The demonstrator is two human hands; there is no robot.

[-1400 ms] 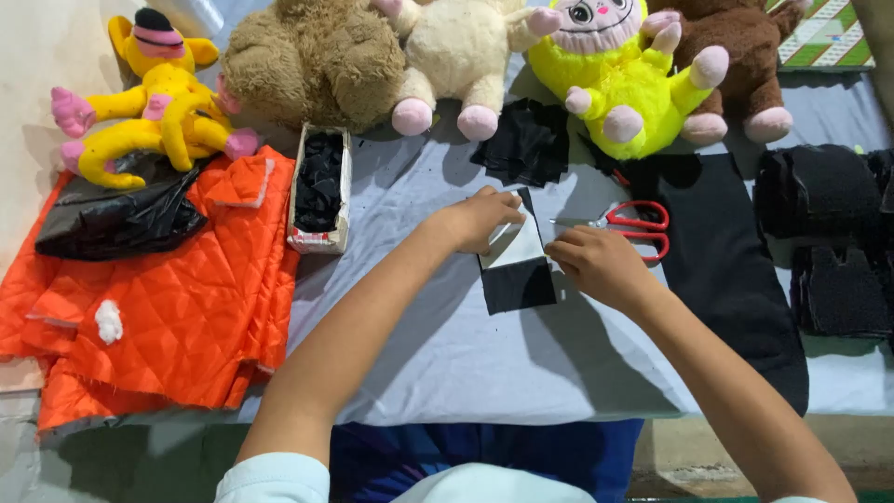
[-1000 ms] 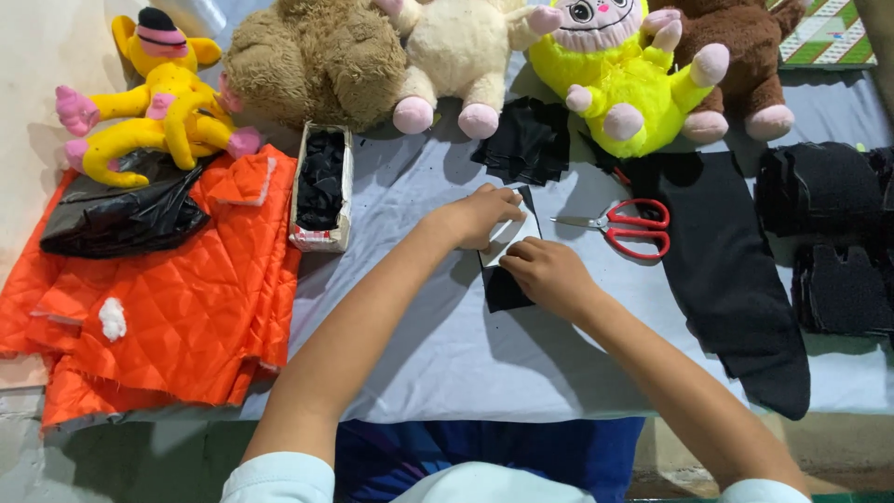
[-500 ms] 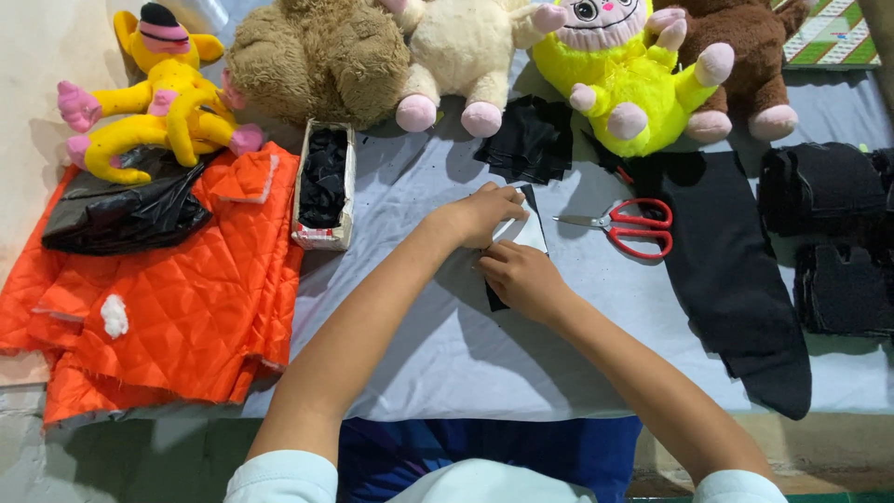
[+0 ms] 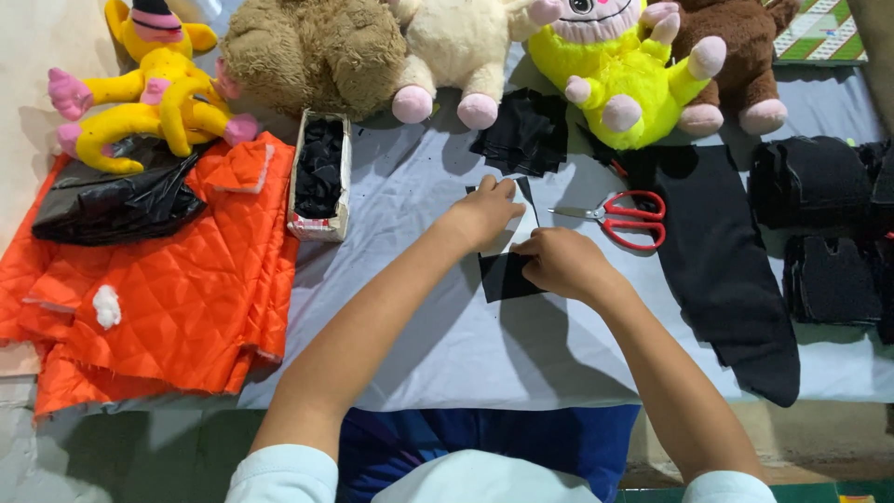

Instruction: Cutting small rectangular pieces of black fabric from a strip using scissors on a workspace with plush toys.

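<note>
Hands meet in the middle of the counter (image 4: 447,354), over a small black cloth piece (image 4: 507,277) and a white paper shape (image 4: 523,228) lying on it. The left hand (image 4: 484,212) lies flat with its fingers stretched out, pressing down on the far end of the paper and cloth. It grips nothing; it only pushes down. The right hand (image 4: 559,263) is curled, with its fingertips on the near right side of the cloth. I cannot tell if it pinches the edge or only rests on it, because the knuckles hide the tips.

The cloth piece lies right under both hands. Most of the bare black part shows just to the left of the right hand and on the near side of the left hand. Its long way runs from the person outward, toward the plush toys, leaning a little. The far tip points away, past the left hand's fingers. The two hands are almost touching, and both are on the cloth, so neither is nearer.

The red scissors (image 4: 619,218) lie flat just to the right of the right hand, not touching it. Their blades point toward the left hand and their handles point away to the right. The right hand is the nearer one to them.

Farther past the left hand sits a pile of black scraps (image 4: 526,130).
</note>
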